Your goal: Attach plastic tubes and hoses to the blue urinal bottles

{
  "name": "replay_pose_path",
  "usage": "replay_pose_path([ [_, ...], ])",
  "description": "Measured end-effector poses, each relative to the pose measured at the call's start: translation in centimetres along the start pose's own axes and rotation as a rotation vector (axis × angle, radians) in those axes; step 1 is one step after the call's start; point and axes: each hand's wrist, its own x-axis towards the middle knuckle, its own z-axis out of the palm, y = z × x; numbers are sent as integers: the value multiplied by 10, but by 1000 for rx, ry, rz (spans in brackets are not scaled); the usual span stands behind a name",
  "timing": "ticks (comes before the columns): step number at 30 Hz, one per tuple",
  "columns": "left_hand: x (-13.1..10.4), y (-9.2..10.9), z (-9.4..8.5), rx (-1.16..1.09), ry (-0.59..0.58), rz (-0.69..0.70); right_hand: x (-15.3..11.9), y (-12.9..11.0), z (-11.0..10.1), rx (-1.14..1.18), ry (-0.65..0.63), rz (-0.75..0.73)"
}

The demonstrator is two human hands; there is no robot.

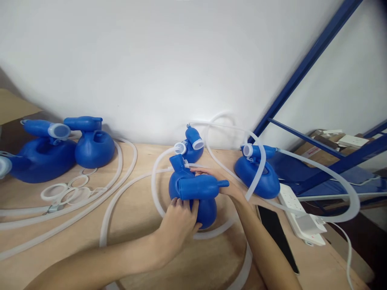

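Note:
A blue plastic bottle [207,211] with a blue cylindrical piece [198,187] across its top stands near the middle of the wooden table. Around the front of this bottle, just below the cylinder, my left hand [179,221] has its fingers wrapped. My right hand [216,177] reaches behind the cylinder and holds the bottle from the far right side, its fingers partly hidden. A small white fitting [186,163] shows at the bottle's neck, and a clear tube [217,230] curves around the base.
Another blue bottle [193,153] stands behind, one [256,177] at the right, and others [94,149] at the left. White rings [54,191] and long clear tubes [113,201] lie left. A black phone [277,235] and power strip [298,213] lie right, near a blue metal frame [305,60].

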Motion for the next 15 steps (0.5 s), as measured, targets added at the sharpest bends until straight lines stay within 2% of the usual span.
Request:
replay_pose_path([
  [3,1,-3,2,42,-45,44,1,-1,-2,45,-62,17],
  [7,-2,-21,-15,60,-137,131,-4,1,-9,160,-159,-18],
  [11,-6,-36,-26,96,-250,156,-12,2,-9,221,-149,-23],
  [15,-7,-37,-28,90,-252,174,-15,3,-4,193,-102,-15],
])
